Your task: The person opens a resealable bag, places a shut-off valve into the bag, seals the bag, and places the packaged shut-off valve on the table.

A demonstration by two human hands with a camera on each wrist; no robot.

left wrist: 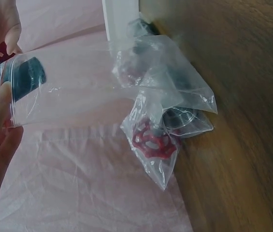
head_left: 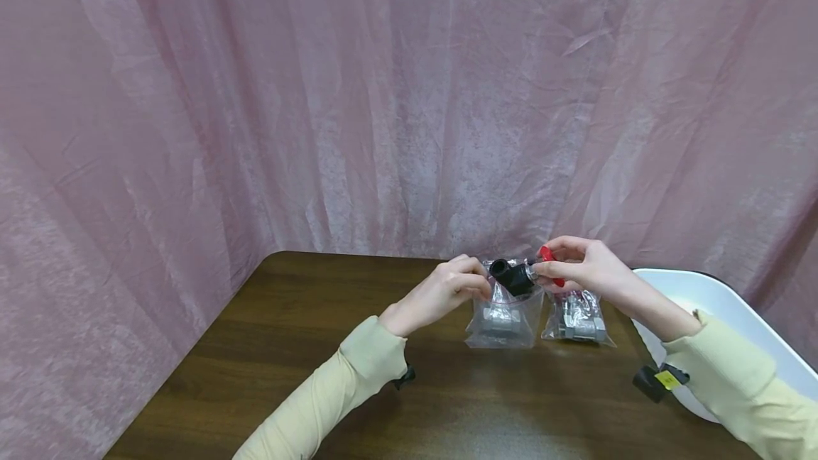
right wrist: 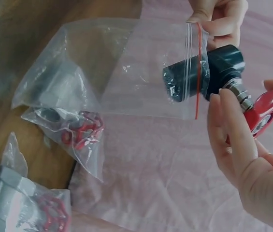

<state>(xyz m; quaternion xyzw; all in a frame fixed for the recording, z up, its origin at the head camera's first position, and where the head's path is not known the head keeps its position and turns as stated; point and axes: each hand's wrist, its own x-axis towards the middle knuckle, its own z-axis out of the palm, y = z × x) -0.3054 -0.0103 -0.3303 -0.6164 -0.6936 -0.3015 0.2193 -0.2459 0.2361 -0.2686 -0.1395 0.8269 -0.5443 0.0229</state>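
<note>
My right hand [head_left: 584, 268] holds a valve by its red handwheel [right wrist: 264, 111]. The valve's black body [head_left: 513, 277] points toward my left hand [head_left: 447, 286]. That hand pinches the mouth edge of a clear zip bag [right wrist: 141, 82] with a red seal line. One black end of the valve is inside the bag's mouth; the handwheel is outside. The bag's lower part hangs toward the table, in front of a bagged grey valve [right wrist: 59, 89] with a red handwheel. Whether that valve lies behind or inside the bag is hard to tell.
Another bagged grey valve [head_left: 581, 321] lies on the brown wooden table [head_left: 268, 346], to the right of the held bag. A white tub [head_left: 741, 304] stands at the right edge, under my right forearm. Pink curtain [head_left: 409, 105] hangs behind the table.
</note>
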